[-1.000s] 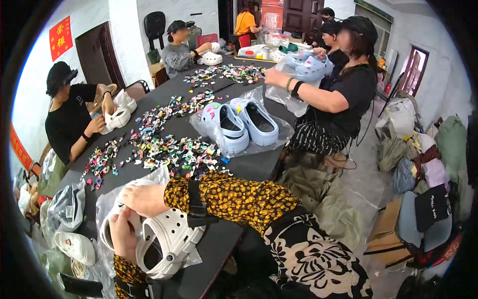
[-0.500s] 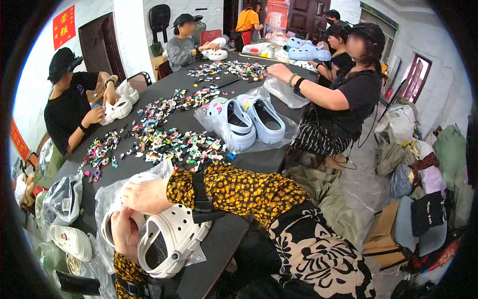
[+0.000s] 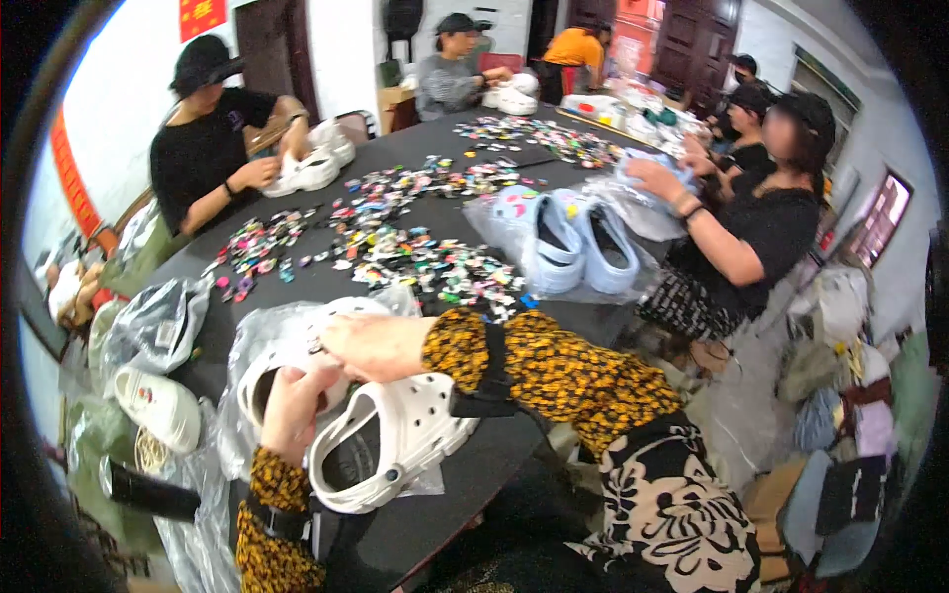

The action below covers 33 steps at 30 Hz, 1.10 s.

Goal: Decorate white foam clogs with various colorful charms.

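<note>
Two white clogs lie in front of me on clear plastic on the table. At the farther white clog (image 3: 259,381), my left hand (image 3: 295,403) has its thumb up and its fingers curled at the shoe's opening, gripping it. My right hand (image 3: 368,346) reaches across from the right, fingertips pinched together over the same clog's upper beside the left thumb. Anything between those fingertips is too small to make out. The nearer white clog (image 3: 435,420) sits under my right wrist, opening toward me, untouched by my fingers.
Several piles of small colourful shoe charms (image 3: 425,262) cover the table's middle. Bagged light-blue clogs (image 3: 559,242) stand beyond my right forearm. At left are a white clog (image 3: 158,410) and a plastic bag (image 3: 158,321). Co-workers handle clogs around the table.
The whole view has swung, so the scene sits farther right. Both my hands stay at the farther clog, with the left thumb now raised. The co-worker at right now handles a light-blue clog.
</note>
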Tool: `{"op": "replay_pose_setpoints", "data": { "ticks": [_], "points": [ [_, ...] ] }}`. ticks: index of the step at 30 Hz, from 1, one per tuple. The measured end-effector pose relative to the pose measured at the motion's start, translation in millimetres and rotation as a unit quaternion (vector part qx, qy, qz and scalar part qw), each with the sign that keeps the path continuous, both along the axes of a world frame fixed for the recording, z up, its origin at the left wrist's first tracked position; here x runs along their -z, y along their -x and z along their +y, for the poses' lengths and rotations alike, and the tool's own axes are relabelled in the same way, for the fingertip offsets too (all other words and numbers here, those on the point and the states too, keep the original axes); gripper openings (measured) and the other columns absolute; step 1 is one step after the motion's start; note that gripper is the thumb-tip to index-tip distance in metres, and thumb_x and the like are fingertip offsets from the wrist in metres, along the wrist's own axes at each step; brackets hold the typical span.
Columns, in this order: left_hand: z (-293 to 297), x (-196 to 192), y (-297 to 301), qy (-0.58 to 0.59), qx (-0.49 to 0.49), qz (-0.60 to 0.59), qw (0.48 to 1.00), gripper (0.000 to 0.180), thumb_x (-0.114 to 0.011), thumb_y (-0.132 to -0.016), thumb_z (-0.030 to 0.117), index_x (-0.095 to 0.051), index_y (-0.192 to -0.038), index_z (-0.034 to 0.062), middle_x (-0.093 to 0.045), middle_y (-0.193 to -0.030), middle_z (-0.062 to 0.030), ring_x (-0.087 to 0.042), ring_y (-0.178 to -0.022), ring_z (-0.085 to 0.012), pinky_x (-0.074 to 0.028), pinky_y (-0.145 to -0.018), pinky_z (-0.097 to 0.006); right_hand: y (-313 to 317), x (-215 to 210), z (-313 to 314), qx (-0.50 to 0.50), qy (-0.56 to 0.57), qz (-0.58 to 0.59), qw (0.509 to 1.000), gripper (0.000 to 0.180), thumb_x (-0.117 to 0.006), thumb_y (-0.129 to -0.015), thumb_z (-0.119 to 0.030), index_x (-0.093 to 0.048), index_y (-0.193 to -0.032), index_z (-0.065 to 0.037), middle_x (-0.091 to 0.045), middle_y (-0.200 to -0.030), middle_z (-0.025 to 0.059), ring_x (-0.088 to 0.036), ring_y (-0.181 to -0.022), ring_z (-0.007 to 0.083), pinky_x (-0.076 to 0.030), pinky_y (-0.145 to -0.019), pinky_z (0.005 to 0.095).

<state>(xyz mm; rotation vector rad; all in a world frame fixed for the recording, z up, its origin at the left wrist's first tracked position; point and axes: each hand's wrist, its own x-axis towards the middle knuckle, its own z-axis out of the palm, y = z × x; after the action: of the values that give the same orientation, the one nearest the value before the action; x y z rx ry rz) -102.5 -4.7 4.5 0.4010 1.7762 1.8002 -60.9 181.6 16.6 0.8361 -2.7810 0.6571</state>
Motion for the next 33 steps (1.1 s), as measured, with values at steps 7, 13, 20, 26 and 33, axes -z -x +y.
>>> {"op": "replay_pose_setpoints", "data": {
  "ticks": [7, 13, 20, 26, 33],
  "points": [
    [-2, 11, 9, -0.077, -0.006, -0.067, 0.995, 0.013, -0.055, -0.079, -0.001, -0.066, -0.086, -0.0045, -0.068, -0.081, -0.0103, -0.065, -0.067, -0.0163, -0.052, -0.062, -0.028, 2, 2, -4, -0.036, 0.000, 0.065, 0.997, 0.023, -0.065, -0.075, -0.003, -0.050, -0.092, 0.002, -0.051, -0.097, 0.0186, -0.054, -0.094, 0.0361, -0.045, -0.081, 0.0428],
    [-6, 15, 10, -0.091, -0.024, -0.094, 0.991, 0.007, -0.055, -0.077, -0.004, -0.062, -0.076, -0.0056, -0.063, -0.073, -0.0071, -0.061, -0.062, -0.0135, -0.049, -0.056, -0.028, 1, -3, -6, -0.062, -0.051, 0.051, 0.995, 0.029, -0.064, -0.074, -0.004, -0.053, -0.099, 0.006, -0.056, -0.103, 0.0218, -0.055, -0.104, 0.0377, -0.045, -0.090, 0.0417],
    [6, 15, 11, -0.090, -0.059, -0.090, 0.990, 0.009, -0.055, -0.078, -0.002, -0.060, -0.070, -0.0032, -0.059, -0.070, -0.0054, -0.057, -0.059, -0.0124, -0.045, -0.053, -0.028, 3, 1, -3, -0.081, -0.041, 0.114, 0.989, 0.023, -0.060, -0.074, -0.003, -0.053, -0.095, 0.002, -0.055, -0.096, 0.0192, -0.054, -0.097, 0.0358, -0.045, -0.086, 0.0411],
    [0, 24, 21, -0.116, -0.045, -0.077, 0.989, 0.008, -0.059, -0.082, 0.002, -0.064, -0.079, -0.0040, -0.064, -0.076, -0.0066, -0.061, -0.063, -0.0126, -0.047, -0.056, -0.027, 9, 1, -7, -0.099, -0.051, 0.162, 0.980, 0.023, -0.059, -0.073, -0.003, -0.050, -0.094, 0.003, -0.053, -0.094, 0.0189, -0.055, -0.094, 0.0360, -0.046, -0.083, 0.0420],
    [2, 2, 8, -0.083, -0.047, -0.080, 0.992, 0.007, -0.058, -0.078, 0.001, -0.063, -0.074, -0.0007, -0.060, -0.070, -0.0022, -0.055, -0.058, -0.0099, -0.042, -0.053, -0.026, 0, -11, -6, -0.089, -0.097, 0.160, 0.978, 0.017, -0.055, -0.076, -0.003, -0.051, -0.092, 0.001, -0.054, -0.093, 0.0156, -0.056, -0.094, 0.0321, -0.049, -0.081, 0.0371]
  ]
}}
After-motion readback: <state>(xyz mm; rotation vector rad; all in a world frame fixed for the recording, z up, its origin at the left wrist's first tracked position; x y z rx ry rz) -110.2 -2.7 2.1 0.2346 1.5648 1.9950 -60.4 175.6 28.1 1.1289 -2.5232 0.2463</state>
